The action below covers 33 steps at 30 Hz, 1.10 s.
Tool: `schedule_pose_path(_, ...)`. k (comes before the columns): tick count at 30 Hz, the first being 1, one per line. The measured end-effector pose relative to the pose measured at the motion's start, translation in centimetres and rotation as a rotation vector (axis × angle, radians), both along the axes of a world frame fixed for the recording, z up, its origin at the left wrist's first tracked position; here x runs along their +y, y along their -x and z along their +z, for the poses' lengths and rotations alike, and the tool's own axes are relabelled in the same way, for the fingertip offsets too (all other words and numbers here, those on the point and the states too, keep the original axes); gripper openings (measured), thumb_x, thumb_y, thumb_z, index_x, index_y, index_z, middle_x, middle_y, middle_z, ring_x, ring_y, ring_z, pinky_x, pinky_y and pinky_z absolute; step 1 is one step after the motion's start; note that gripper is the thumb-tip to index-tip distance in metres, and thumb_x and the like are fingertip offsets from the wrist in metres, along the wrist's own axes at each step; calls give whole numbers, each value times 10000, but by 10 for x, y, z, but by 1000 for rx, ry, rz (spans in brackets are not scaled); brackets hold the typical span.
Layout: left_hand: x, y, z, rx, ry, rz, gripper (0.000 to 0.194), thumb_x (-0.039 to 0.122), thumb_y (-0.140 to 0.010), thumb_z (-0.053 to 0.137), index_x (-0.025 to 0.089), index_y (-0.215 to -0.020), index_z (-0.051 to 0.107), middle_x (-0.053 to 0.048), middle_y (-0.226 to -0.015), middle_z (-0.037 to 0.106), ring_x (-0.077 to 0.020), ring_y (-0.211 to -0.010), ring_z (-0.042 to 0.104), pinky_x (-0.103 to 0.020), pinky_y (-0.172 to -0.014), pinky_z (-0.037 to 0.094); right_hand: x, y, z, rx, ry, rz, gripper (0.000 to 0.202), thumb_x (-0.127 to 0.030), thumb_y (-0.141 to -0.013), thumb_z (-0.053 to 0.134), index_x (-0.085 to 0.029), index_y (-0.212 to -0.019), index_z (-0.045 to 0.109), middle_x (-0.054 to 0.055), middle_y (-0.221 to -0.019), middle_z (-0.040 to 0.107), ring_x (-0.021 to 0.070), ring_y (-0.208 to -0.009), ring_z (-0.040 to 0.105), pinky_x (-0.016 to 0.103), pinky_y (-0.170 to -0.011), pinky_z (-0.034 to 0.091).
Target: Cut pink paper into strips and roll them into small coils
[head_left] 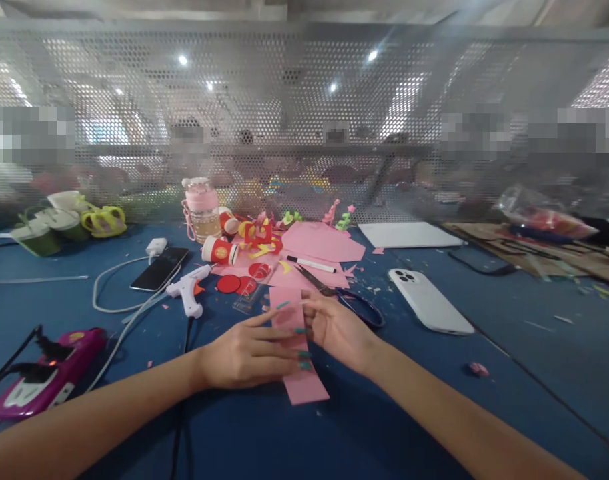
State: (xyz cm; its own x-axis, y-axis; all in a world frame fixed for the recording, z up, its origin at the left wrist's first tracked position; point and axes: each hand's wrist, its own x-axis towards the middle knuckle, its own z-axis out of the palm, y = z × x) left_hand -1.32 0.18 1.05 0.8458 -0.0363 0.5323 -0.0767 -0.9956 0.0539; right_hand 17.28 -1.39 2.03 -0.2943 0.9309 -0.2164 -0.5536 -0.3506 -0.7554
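Observation:
A pink paper strip (307, 385) lies lengthwise in front of me on the blue table. Across it rests my left hand (247, 350), fingers stretched out flat and apart, with teal nails. My right hand (337, 327) has its fingers curled at the strip's right edge, thumb and fingertips closed on it near the top. Just beyond the right hand are scissors (361, 307) with dark blue handles, blades pointing away to the left. A white marker (311, 264) with a black cap lies on larger pink sheets (324, 241) behind.
To the left are a white glue gun (189, 291), a black phone (160, 269) and a purple power strip (51, 373) with cords. A pink-lidded bottle (203, 210) and red paper cup (220, 251) stand behind. On the right lies a white phone (429, 301). A perforated screen (294, 120) closes the far side.

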Motion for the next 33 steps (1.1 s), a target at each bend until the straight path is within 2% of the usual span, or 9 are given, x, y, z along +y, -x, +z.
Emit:
schedule_pose_path(4,-3,-3,-2,-150,104,28,255,114,-855,479,131,-1089,579,-116,-968,714,-200,-1078,590,-400,-1046,352,2,-3,-6,21,-33,13,166,-114,-696,530,-188,-837,577,14,-692,707,134,-606,653,218,-537,482)
schedule_pose_path(7,-6,-5,-6,-332,221,258,261,159,-812,572,198,-1069,597,-102,-1049,678,-217,-1136,534,-404,-991,407,1,-3,-9,33,-40,-10,190,-117,-664,585,-202,-833,599,-7,-677,700,133,-596,649,212,-516,476)
schedule_pose_path(11,-8,-9,-13,-520,617,582,533,249,-757,650,245,-1253,455,-122,-1378,399,-270,-1292,338,-480,-1049,301,-1,2,-9,55,-70,-42,179,-133,-618,620,-197,-785,624,-2,-683,698,157,-675,658,243,-587,498)
schedule_pose_path(13,-7,-14,-14,-547,888,594,615,269,-755,649,246,-1309,382,-115,-1392,375,-263,-1302,323,-474,-1071,262,-2,4,-7,47,-86,-31,174,-137,-601,622,-189,-767,628,15,-724,704,179,-744,661,280,-658,509)
schedule_pose_path(16,-4,-20,-11,-559,1283,529,645,302,-748,644,210,-1321,364,-110,-1207,559,-240,-1149,508,-441,-1010,357,-3,5,-6,24,-77,-21,132,-145,-609,620,-180,-736,623,37,-767,707,203,-828,655,327,-738,506)
schedule_pose_path(18,-4,-22,-8,-576,1419,491,675,298,-720,667,185,-1316,373,-86,-1046,643,-216,-1023,588,-403,-952,415,-3,5,-6,24,-63,-21,113,-148,-611,616,-181,-719,618,41,-760,707,212,-849,653,345,-757,505)
schedule_pose_path(24,-3,-21,-5,-604,1387,530,527,230,-697,678,151,-1192,514,-49,-922,684,-164,-888,622,-312,-846,477,-5,4,-6,93,-96,37,176,-280,-623,647,-187,-773,645,63,-818,714,235,-897,644,362,-766,512)
schedule_pose_path(28,-1,-20,-9,-595,1364,546,470,208,-696,666,150,-1147,546,-49,-933,687,-163,-894,628,-296,-820,494,-6,8,-11,-52,-147,-18,274,-238,-574,757,-186,-825,660,54,-881,716,220,-896,651,330,-759,516)
schedule_pose_path(33,0,-20,-10,-583,1339,534,370,187,-691,653,158,-1057,606,-44,-923,701,-154,-886,644,-281,-835,501,-4,8,-18,-224,-215,-54,306,-217,-533,802,-167,-818,702,49,-792,730,222,-834,673,323,-737,525)
